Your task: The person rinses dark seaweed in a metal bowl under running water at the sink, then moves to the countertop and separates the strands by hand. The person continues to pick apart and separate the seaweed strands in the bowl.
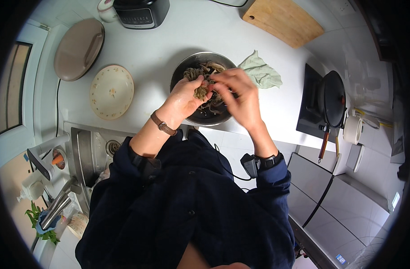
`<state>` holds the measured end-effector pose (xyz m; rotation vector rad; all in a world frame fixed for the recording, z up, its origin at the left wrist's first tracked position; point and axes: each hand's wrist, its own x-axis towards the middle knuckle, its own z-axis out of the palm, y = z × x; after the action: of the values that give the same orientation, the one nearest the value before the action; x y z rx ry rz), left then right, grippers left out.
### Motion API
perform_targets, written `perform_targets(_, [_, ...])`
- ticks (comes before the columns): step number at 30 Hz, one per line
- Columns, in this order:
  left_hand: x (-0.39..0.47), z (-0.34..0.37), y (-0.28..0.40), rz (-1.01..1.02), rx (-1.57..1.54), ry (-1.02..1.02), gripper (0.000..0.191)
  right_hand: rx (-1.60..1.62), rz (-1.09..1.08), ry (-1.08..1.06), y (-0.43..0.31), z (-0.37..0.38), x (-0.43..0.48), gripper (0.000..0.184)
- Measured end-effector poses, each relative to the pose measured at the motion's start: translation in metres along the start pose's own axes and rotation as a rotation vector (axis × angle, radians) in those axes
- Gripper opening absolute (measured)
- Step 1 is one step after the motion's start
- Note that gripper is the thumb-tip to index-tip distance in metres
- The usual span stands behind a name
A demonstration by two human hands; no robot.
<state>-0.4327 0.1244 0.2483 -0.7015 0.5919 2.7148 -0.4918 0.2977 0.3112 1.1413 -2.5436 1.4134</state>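
Observation:
A clump of brownish-green dried vegetable strips (pixel 201 92) is gripped in my left hand (pixel 183 97) above a round metal basin (pixel 210 123). My right hand (pixel 240 94) reaches in from the other side, its fingertips at the clump's edge. Those fingers are blurred, and whether they pinch a strand cannot be made out. More wet, twisted strips (pixel 216 107) lie in dark liquid inside the basin. My hands hide part of the basin and its contents. A crumpled pale green cloth or sheet (pixel 261 72) lies just right of the basin.
A floral plate (pixel 111 92) and a brown oval lid (pixel 78 50) are on the left. Behind stand a black appliance (pixel 137 15) and a wooden cutting board (pixel 282 22). At right, a black pan (pixel 334 97) sits by a cooktop (pixel 304 101). A steel sink (pixel 82 148) is near-left.

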Motion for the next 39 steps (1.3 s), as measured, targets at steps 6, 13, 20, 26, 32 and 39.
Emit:
perform_targets(6, [-0.006,-0.004,0.012,0.031,-0.087,0.053,0.01,-0.293,0.377,-0.276,0.069,0.029,-0.018,0.018])
perform_targets(13, [-0.008,0.001,0.017,0.02,-0.102,0.091,0.009,-0.394,0.218,-0.289,0.094,0.052,-0.023,0.01])
perform_targets(20, [-0.009,0.017,0.009,0.163,-0.012,0.191,0.005,0.257,0.514,-0.109,0.073,0.012,-0.006,0.009])
perform_targets(26, [0.002,0.004,0.0,0.008,-0.084,0.019,0.008,0.015,0.334,0.045,0.02,-0.008,0.014,0.009])
perform_targets(32, [0.008,0.012,-0.009,-0.014,0.006,0.006,0.026,-0.185,-0.018,0.002,-0.009,0.017,0.007,0.019])
perform_targets(39, [0.0,0.009,-0.007,0.003,0.014,0.05,0.02,0.01,0.012,-0.108,-0.001,0.012,-0.008,0.032])
